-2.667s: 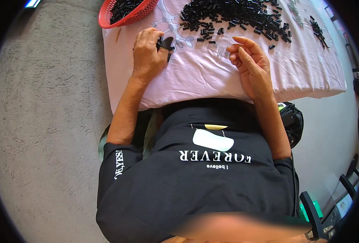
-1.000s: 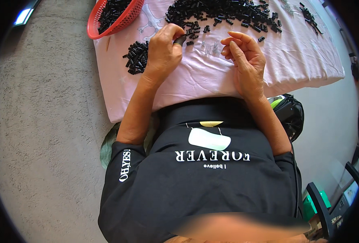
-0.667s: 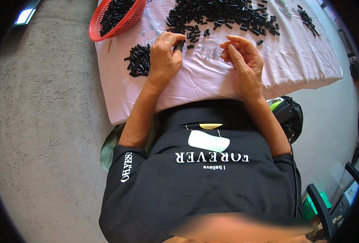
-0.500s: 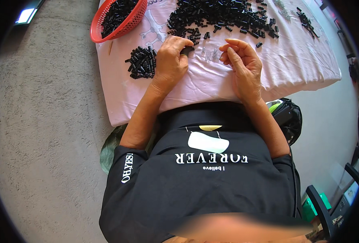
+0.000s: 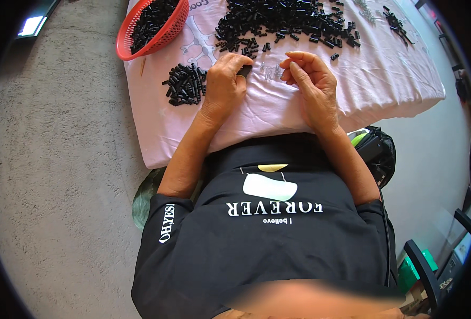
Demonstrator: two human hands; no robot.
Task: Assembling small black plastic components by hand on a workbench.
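My left hand (image 5: 223,85) is over the pink cloth with its fingers curled round a black plastic piece (image 5: 246,69), whose end shows by the thumb. My right hand (image 5: 315,87) is a short way to the right, thumb and forefinger bent toward each other. Whatever is between those fingertips is too small to make out. Between the two hands lie several thin silver pins (image 5: 271,72) on the cloth. Just left of my left hand is a small pile of short black tubular pieces (image 5: 185,85). Beyond both hands spreads a large heap of similar black pieces (image 5: 283,21).
A red plastic basket (image 5: 121,42) holding black pieces stands at the table's far left. A small wooden stick (image 5: 143,66) lies below it. At the far right are a small cluster of black pieces (image 5: 397,25) and more silver pins (image 5: 364,10). A dark bag (image 5: 379,154) hangs below the right edge.
The whole view has shifted slightly, so the table appears a little further left and lower. My hands have come marginally closer together, with the left still on the black piece.
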